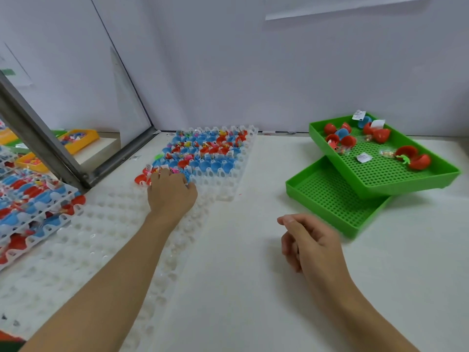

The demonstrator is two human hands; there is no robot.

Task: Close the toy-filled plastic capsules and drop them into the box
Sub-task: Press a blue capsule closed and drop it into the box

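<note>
Left hand (172, 191) reaches over the white capsule tray (228, 174) near the worktop's back edge, fingers curled down onto the open red and blue capsules (203, 153) at its near-left corner (whether one is gripped, I cannot tell). Right hand (311, 241) waits loosely curled, holding nothing. Picking step, I'd say; next needs both hands to snap halves shut. No box in sight.

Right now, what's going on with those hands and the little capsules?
Left hand reaching onto open capsules in white tray. Right hand loosely curled, empty. Green trays clear of both hands.
</note>
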